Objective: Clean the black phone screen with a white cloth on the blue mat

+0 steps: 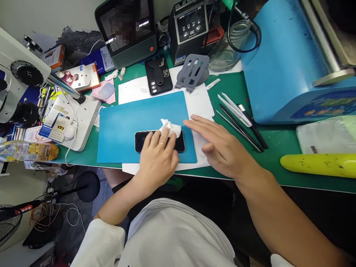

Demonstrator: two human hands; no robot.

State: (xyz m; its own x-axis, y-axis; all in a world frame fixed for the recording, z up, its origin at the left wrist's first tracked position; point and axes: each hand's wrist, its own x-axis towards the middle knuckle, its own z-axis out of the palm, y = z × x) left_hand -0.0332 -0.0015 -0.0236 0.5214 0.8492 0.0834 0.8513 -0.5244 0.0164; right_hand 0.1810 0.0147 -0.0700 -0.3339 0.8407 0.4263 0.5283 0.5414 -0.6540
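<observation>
Nearest the camera, a pale shirt [178,237] is seen at the bottom of the view, with both bare forearms [274,207] extended toward the green table [278,144]. On a blue mat [130,122], near its front edge and toward its right side, a phone [141,140] is laid flat, dark glass upward, its long axis set left to right, roughly parallel to the table's near edge. By the left hand [158,155] the middle of the phone is covered from the near side, the fingers bent and directed away from the body, so that the long axis is crossed rather than followed. A crumpled white tissue [172,128] is touched by those fingertips at the far long edge, toward the phone's right end; whether it is pinched or merely pressed down cannot be told. The right hand [222,142] is held apart, beyond that same end, fingers extended, thumb set off from them, nothing grasped; its fingertips are pointed leftward, toward the tissue. Beyond the mat, a black-backed handset [167,83] and a grey stand [191,74] are placed.
</observation>
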